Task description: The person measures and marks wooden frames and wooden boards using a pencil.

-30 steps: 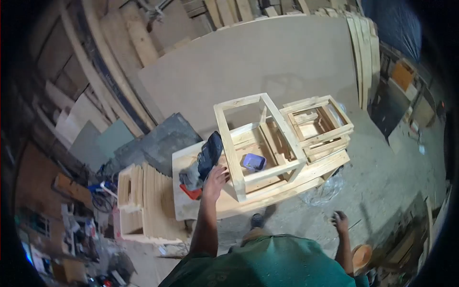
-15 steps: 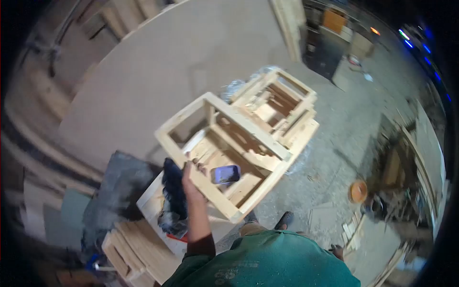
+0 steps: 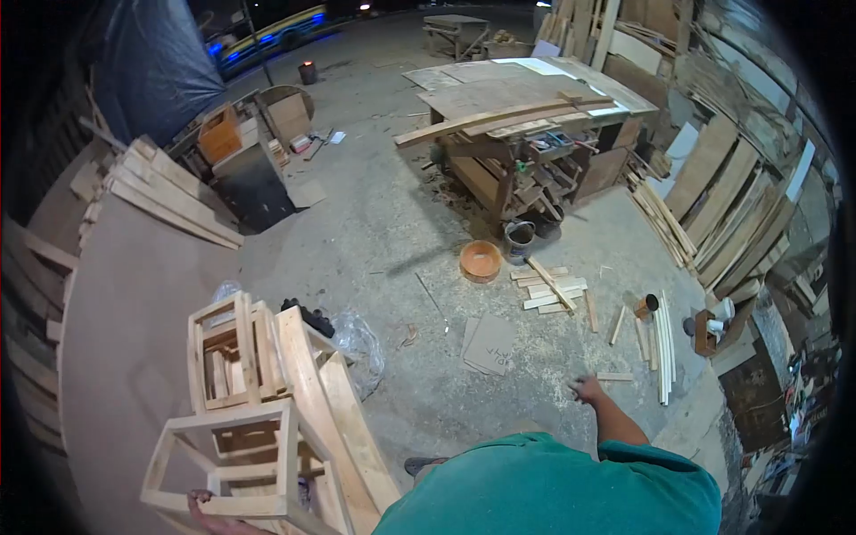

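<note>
My left hand [image 3: 201,505] grips the near rail of a pale wooden frame [image 3: 223,415] at the lower left, its fingers wrapped over the rail. Behind that frame stands another small open frame [image 3: 223,349], with long pale boards [image 3: 334,401] leaning to its right. My right hand [image 3: 586,390] hangs over the concrete floor on the right, near a short wood strip [image 3: 615,376]; it is small and blurred, and its finger pose is unclear.
Ahead is a workbench [image 3: 526,98] with long planks on top. An orange bowl [image 3: 481,261], a dark bucket [image 3: 518,239], wood offcuts [image 3: 553,290] and flat sheets [image 3: 489,344] lie on the floor. Boards [image 3: 713,187] lean at the right; a black cabinet [image 3: 256,189] stands left.
The view has swung right, bringing the workbench and floor offcuts into sight. The held frame now appears lower left, with my left hand still on it. My right arm now extends out to the right.
</note>
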The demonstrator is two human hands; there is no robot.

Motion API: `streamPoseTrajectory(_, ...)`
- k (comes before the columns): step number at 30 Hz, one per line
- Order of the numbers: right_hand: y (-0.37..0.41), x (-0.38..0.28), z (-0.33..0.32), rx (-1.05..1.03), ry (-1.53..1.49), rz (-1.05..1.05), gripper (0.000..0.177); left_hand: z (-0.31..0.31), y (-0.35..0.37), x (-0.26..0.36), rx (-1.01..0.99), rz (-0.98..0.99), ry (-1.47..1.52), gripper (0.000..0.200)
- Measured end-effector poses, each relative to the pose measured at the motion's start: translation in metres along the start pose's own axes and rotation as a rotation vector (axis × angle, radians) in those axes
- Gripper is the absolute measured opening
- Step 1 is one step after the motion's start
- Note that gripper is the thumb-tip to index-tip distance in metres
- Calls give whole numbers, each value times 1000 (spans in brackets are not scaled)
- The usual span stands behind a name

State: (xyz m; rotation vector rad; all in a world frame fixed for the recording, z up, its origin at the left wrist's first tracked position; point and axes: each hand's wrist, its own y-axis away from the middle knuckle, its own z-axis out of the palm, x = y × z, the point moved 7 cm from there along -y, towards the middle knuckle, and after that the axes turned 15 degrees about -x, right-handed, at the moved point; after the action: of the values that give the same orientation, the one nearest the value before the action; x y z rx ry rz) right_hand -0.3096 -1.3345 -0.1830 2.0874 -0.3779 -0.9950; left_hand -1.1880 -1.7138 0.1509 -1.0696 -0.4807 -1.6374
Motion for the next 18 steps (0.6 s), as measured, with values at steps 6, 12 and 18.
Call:
streamPoseTrajectory(6,50,205,-46,-36,-323,365,39,72,42,67,-136,78,-35,19)
streamPoseTrajectory(12,50,322,-129,76,-480,296,31,249,149,103,-206,293,-75,18)
streamPoseTrajectory(18,18,278,-207,103,-467,111,32,409,251,116,-178,573,-130,17)
